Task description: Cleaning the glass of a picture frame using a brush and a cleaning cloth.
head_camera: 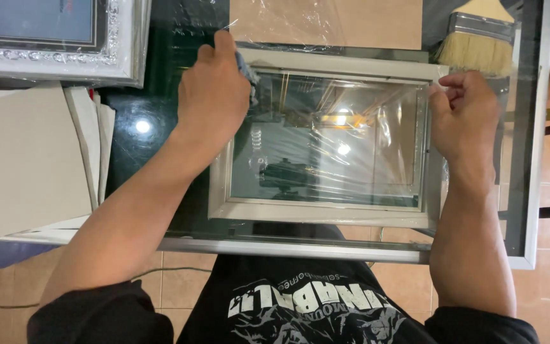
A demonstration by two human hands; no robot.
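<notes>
Surface: a glass-topped table [160, 153] with a pale metal edge, tan floor tiles showing beneath and to the right of it.
Landmark: a cream picture frame [326, 213] with a glass pane, lying flat in the middle of the table, just in front of the person; clear plastic film [358, 137] is stretched loosely over its glass and catches the ceiling lights.
Left hand: the left hand [214, 95] rests on the frame's far left corner, fingers curled closed around a small grey-blue cloth [246, 70] that peeks out beside the thumb and presses against the frame.
Right hand: the right hand [466, 118] sits at the frame's right edge, near its far right corner, fingertips pinched together on the edge of the film.
Beyond the frame: a wide paintbrush [479, 41] with pale bristles and a metal ferrule lies past the far right corner; a sheet of tan board [326, 22] under plastic lies just behind the frame's far edge.
Left of the frame: a stack of beige boards [27, 159] rests on the table, well apart from the frame; farther back on that side is a silver ornate frame [52, 44], wrapped in plastic.
Near side: the person's dark printed shirt [300, 306] shows below the table edge.
</notes>
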